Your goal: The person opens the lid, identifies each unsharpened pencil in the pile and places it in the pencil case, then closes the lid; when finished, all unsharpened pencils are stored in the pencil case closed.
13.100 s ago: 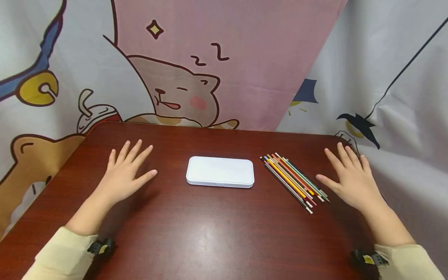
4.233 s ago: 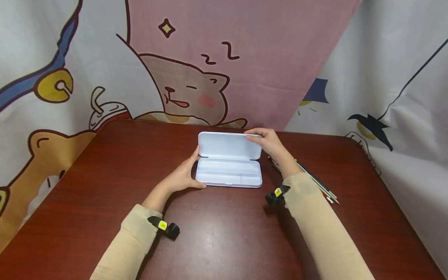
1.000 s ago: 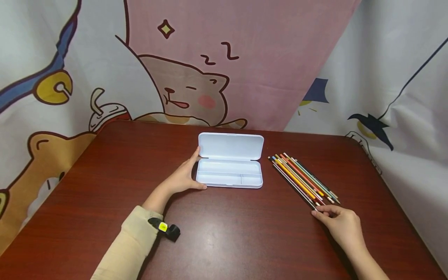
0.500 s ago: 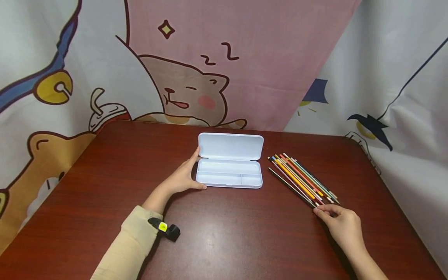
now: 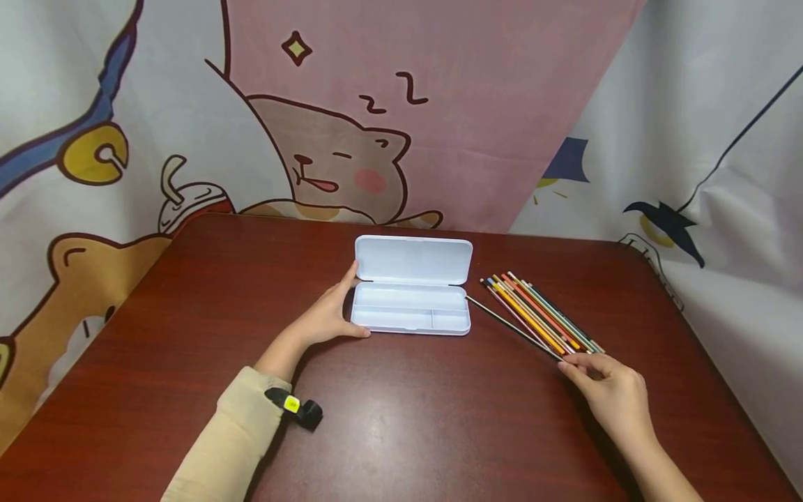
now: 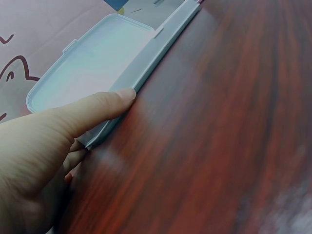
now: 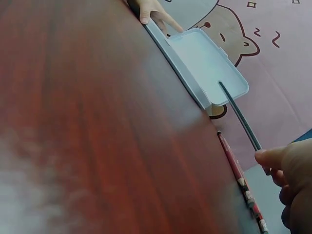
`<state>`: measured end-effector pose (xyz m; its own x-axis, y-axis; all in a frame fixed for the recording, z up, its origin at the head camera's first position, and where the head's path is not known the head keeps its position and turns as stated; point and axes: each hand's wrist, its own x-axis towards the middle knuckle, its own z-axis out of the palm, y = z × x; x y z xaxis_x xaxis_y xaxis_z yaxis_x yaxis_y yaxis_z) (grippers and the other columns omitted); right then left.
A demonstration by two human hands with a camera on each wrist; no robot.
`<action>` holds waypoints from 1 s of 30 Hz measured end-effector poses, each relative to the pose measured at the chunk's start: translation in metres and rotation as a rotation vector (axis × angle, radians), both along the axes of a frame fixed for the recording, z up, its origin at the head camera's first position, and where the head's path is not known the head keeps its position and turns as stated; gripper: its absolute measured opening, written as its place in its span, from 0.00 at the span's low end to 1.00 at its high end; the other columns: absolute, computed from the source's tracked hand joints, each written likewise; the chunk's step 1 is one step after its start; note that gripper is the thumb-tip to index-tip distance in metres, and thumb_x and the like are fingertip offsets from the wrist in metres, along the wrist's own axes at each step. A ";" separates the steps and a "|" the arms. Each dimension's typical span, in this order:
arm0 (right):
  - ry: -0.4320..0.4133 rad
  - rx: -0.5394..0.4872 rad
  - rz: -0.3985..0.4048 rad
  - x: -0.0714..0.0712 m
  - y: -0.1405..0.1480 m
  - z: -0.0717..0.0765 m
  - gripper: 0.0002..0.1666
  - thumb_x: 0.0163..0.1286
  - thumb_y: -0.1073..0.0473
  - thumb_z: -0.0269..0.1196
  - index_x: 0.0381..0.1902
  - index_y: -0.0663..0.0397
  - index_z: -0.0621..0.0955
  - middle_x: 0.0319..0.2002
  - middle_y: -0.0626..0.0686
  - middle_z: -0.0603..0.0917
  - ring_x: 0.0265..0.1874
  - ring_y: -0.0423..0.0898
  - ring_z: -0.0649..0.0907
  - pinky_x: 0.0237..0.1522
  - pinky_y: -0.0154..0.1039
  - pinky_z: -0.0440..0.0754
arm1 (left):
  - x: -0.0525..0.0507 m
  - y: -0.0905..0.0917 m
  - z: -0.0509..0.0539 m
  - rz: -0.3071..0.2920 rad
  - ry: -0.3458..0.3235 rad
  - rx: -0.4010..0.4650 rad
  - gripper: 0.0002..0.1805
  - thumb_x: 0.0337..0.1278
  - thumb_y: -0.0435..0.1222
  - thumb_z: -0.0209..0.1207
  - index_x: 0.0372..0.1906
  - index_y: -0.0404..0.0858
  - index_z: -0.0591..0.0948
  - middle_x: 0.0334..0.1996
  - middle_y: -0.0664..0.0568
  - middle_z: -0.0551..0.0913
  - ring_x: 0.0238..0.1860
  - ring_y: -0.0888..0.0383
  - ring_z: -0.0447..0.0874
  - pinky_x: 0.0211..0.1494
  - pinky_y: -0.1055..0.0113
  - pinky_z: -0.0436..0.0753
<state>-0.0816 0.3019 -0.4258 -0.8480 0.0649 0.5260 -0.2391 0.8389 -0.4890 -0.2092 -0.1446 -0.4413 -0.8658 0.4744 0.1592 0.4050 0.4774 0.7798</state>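
Note:
A white pencil case (image 5: pixel 401 296) stands with its lid (image 5: pixel 414 260) raised, its divided tray showing nothing inside. My left hand (image 5: pixel 323 317) holds the case's left end, thumb at the front edge and fingers behind, as the left wrist view also shows. Between thumb and fingers, my right hand (image 5: pixel 615 397) pinches one dark pencil (image 5: pixel 514 328) near its end. That pencil slants up to the left, its far tip near the case's right edge in the head view. Several coloured pencils (image 5: pixel 533 312) lie side by side just beyond the right hand.
Everything rests on a dark red-brown table (image 5: pixel 376 418). A printed curtain (image 5: pixel 464 125) with cartoon animals hangs behind it. In the right wrist view, a red patterned pencil (image 7: pixel 235 170) lies below the held one.
Earlier the case was closed and both hands lay spread; then the right hand lifted the lid. Since one second ago, the right hand has drawn a dark pencil from the row toward the case.

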 end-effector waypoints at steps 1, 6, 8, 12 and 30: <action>0.008 0.001 0.013 -0.002 -0.001 0.001 0.09 0.46 0.66 0.76 0.25 0.51 0.87 0.19 0.43 0.76 0.12 0.31 0.64 0.16 0.26 0.59 | 0.000 0.000 0.000 0.000 0.001 -0.001 0.74 0.30 0.35 0.80 0.76 0.43 0.35 0.66 0.40 0.66 0.66 0.49 0.62 0.68 0.50 0.54; 0.020 0.005 0.062 -0.012 -0.007 0.008 0.09 0.48 0.65 0.76 0.25 0.49 0.86 0.20 0.41 0.76 0.15 0.32 0.68 0.20 0.25 0.62 | -0.001 0.000 0.001 -0.009 -0.001 0.009 0.74 0.30 0.35 0.79 0.76 0.43 0.35 0.66 0.40 0.66 0.66 0.49 0.61 0.69 0.50 0.54; 0.025 0.011 0.081 -0.017 -0.010 0.010 0.09 0.48 0.65 0.76 0.25 0.48 0.86 0.20 0.40 0.76 0.17 0.33 0.69 0.19 0.27 0.62 | -0.002 0.000 0.001 -0.012 -0.002 0.012 0.74 0.30 0.35 0.79 0.76 0.43 0.35 0.66 0.40 0.66 0.67 0.49 0.61 0.69 0.50 0.54; 0.031 0.019 0.129 -0.026 -0.017 0.013 0.10 0.48 0.65 0.76 0.26 0.47 0.86 0.21 0.39 0.79 0.19 0.33 0.71 0.22 0.26 0.66 | -0.002 0.000 0.001 -0.012 0.001 0.011 0.74 0.30 0.36 0.79 0.76 0.43 0.35 0.67 0.40 0.65 0.67 0.49 0.61 0.69 0.50 0.54; -0.038 0.062 0.288 -0.076 -0.057 0.027 0.06 0.52 0.61 0.75 0.27 0.47 0.86 0.24 0.41 0.80 0.17 0.38 0.68 0.20 0.33 0.62 | -0.001 -0.001 -0.001 0.001 0.012 -0.005 0.74 0.29 0.36 0.80 0.76 0.42 0.36 0.65 0.40 0.68 0.66 0.49 0.63 0.69 0.50 0.55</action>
